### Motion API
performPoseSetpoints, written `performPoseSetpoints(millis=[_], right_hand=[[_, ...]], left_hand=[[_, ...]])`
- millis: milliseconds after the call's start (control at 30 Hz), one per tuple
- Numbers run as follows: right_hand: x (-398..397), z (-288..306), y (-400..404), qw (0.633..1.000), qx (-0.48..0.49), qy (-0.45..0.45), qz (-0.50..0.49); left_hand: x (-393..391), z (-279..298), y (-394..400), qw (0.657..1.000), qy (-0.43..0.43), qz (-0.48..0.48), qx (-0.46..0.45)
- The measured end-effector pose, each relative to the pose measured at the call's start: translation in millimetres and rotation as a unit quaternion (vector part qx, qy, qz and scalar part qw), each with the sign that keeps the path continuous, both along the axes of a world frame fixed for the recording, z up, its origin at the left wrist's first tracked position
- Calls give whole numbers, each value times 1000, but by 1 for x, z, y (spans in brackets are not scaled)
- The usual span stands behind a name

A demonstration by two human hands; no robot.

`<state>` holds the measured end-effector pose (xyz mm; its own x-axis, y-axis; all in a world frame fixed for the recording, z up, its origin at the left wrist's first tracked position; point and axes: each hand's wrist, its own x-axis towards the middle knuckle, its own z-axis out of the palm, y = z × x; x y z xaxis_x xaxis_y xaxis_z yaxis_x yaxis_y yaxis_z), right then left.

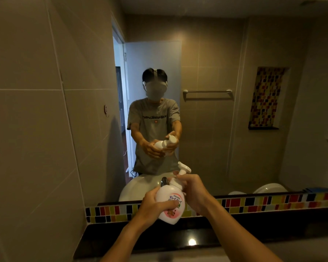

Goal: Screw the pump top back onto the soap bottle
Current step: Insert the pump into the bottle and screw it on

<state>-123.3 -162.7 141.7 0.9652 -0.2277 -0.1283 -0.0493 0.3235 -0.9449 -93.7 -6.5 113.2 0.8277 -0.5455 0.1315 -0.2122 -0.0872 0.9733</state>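
Observation:
A white soap bottle (170,208) with a pink label is held up in the air in front of the mirror, tilted to the right. My left hand (153,205) wraps around its body from the left. The white pump top (183,170) sits at the bottle's neck, nozzle pointing up and away. My right hand (192,190) grips the pump's collar from the right, fingers curled around it. Whether the collar's threads are seated is hidden by my fingers.
A large mirror (206,63) fills the wall ahead and reflects a person holding the bottle. Below it runs a strip of coloured mosaic tiles (254,202) and a dark glossy counter (178,237). A tiled wall (36,129) stands close on the left.

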Motion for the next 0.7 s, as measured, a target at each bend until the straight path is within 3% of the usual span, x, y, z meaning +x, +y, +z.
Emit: performPoseSetpoints(millis=[67,233,433,533,700], right_hand=[[1,1,0,1000,10,-1,9],[4,1,6,994,-106,4,-35],[2,-1,0,997,-65,12,33],[1,0,1,995,-100,12,20],[1,-4,8,987,-155,-1,-45]], left_hand=[[-1,1,-1,1000,-1,-3,1],[-5,-1,-7,993,-75,88,21],[-2,6,3,1000,-1,13,-8],[0,7,1,1000,9,8,-2],[-4,-3,-7,987,-103,88,82]])
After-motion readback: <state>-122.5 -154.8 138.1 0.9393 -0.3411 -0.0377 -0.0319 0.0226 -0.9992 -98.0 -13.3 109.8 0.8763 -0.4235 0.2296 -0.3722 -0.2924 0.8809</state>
